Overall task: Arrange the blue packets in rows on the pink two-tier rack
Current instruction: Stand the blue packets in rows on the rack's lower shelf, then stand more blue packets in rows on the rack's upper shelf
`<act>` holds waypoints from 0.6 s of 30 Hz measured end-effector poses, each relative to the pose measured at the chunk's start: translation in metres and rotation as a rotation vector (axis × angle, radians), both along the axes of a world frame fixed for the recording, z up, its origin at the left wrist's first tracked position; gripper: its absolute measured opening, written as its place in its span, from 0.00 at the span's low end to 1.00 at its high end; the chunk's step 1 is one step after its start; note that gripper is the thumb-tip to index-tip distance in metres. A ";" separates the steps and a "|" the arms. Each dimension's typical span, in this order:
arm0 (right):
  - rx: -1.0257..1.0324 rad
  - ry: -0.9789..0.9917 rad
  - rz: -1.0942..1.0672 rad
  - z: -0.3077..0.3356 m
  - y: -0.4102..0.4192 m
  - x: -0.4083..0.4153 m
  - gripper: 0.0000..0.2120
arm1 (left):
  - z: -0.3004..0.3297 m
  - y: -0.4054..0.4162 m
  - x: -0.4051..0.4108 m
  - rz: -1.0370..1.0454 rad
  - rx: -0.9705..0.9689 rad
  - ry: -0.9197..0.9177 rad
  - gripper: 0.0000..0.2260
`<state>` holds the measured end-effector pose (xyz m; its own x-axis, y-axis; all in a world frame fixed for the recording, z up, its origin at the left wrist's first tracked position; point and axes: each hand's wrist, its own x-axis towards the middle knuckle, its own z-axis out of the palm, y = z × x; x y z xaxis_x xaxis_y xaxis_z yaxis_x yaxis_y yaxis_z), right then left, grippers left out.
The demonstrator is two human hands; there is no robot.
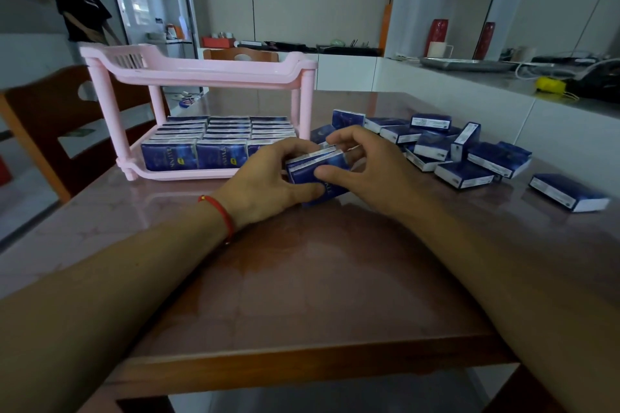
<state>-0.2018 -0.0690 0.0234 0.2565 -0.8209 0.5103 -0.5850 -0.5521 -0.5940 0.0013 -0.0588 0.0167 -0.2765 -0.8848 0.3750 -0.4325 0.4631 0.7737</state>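
The pink two-tier rack (201, 72) stands on the table at the centre left. Its lower tier holds three rows of upright blue packets (188, 154); what the top tier holds is hidden by its rim. Just right of the rack's front corner, my left hand (268, 183) and my right hand (362, 164) together grip a small stack of blue packets (317, 168) resting on the table. A loose pile of blue packets (446, 144) lies to the right, and one single packet (567, 191) sits apart at the far right.
The brown glossy table (302, 278) has its front edge close to me. A wooden chair (50, 117) stands left of the rack, another behind it. A person in a black shirt (80, 10) stands at the far left. A grey counter with clutter runs along the right.
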 end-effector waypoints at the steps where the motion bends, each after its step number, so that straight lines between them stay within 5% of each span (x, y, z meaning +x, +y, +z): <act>1: -0.010 0.007 0.002 0.000 0.000 0.000 0.25 | 0.000 0.000 0.000 0.008 -0.010 0.013 0.23; 14: 0.106 -0.269 0.200 0.015 0.004 0.000 0.19 | 0.009 0.003 -0.004 0.013 -0.047 0.300 0.23; 18: 0.036 -0.169 0.167 0.037 0.006 0.005 0.19 | 0.020 0.008 0.003 0.057 -0.174 0.227 0.21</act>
<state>-0.1967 -0.0634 0.0604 0.3038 -0.7926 0.5287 -0.3782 -0.6097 -0.6966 0.0039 -0.0512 0.0368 -0.1196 -0.8136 0.5689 -0.2861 0.5770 0.7650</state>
